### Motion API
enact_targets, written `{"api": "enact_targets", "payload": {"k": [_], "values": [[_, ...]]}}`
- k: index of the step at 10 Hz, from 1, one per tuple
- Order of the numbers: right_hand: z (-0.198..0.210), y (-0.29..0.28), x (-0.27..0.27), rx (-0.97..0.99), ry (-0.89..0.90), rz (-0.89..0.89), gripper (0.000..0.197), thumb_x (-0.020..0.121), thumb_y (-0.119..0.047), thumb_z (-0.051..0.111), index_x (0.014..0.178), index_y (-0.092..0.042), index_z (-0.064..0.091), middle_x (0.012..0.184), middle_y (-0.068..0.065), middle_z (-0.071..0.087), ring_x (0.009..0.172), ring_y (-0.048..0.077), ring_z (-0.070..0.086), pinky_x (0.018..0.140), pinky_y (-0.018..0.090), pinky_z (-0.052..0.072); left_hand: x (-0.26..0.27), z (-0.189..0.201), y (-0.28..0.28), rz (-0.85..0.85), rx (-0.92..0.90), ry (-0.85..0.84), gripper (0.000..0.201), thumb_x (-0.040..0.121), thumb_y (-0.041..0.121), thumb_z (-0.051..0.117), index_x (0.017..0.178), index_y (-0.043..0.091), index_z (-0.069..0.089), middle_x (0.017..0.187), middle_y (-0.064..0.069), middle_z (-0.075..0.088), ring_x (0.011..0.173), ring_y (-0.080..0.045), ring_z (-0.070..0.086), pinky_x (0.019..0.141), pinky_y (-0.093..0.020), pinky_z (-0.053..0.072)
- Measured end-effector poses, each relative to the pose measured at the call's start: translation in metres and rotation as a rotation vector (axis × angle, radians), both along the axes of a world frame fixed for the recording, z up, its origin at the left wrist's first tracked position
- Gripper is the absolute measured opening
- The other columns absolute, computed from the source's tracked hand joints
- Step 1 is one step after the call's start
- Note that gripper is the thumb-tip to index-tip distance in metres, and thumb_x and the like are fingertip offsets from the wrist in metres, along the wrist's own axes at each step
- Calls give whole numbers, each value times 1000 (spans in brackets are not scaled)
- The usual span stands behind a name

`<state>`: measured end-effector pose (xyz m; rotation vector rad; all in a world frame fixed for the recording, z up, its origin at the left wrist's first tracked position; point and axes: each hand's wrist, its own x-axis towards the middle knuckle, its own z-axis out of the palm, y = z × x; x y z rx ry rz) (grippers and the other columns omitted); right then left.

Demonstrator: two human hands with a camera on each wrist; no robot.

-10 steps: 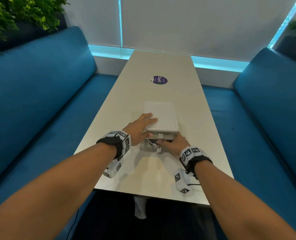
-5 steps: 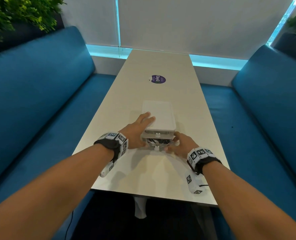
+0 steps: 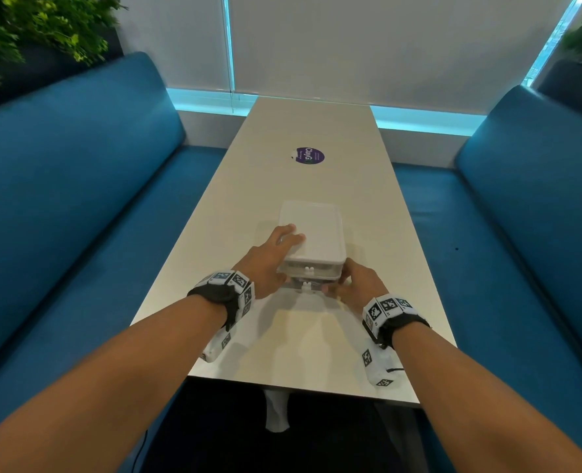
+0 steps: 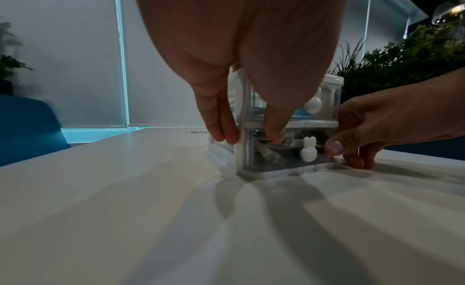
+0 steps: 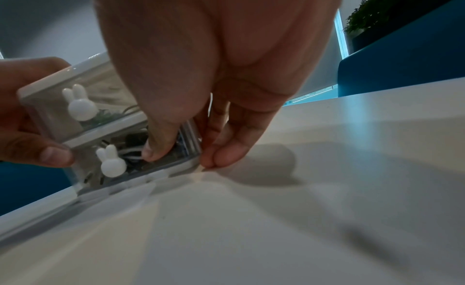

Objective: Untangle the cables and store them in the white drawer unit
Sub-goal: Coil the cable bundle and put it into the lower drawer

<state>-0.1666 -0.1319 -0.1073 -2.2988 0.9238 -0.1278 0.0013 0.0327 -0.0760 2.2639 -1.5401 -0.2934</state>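
The white drawer unit (image 3: 313, 230) stands mid-table, with two clear drawers and white bunny knobs (image 4: 309, 150). Both drawers sit pushed in. Tangled white and dark cables (image 5: 130, 153) show through the lower drawer's front (image 4: 274, 158). My left hand (image 3: 284, 257) holds the unit, fingers over its top and left side, thumb on the lower drawer's front. My right hand (image 3: 337, 278) grips the front right corner: its thumb (image 5: 151, 150) presses the lower drawer's front and its curled fingers (image 5: 221, 158) touch the right side at the base.
The long pale table (image 3: 316, 343) carries a round purple sticker (image 3: 310, 156) farther back. Blue benches (image 3: 78, 199) run along both sides, with plants (image 3: 27, 32) behind them. The table's near edge lies just under my wrists.
The lower drawer, pulled out a second ago with my right hand at its opening, has slid in flush. My right hand moved to the front right corner. My left hand stayed on the unit.
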Motion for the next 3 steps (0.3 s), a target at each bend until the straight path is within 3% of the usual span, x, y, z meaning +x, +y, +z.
{"api": "enact_targets", "payload": {"k": [1,2,3], "values": [[6,7,-1,-8,43,11,46,78,-41,76,115,-23,56,103,-3,68,91,22,66,84,39,55,0,3,1,-6,5,1,87,85,8,70,153,33,22,164,12,3,104,-32,63,86,-35,51],[7,11,-3,14,29,-19,55,81,-41,73,127,-20,50,103,-5,68,94,21,66,84,35,53,-3,1,3,-17,-34,46,100,85,6,70,156,39,8,164,19,-9,109,-30,63,89,-41,53],[3,11,-10,93,31,-55,74,83,-46,71,143,-17,38,120,-3,65,110,21,62,92,31,48,-9,-3,16,128,-105,133,109,86,12,70,154,44,-8,159,26,-24,99,-24,66,79,-41,56]]}}
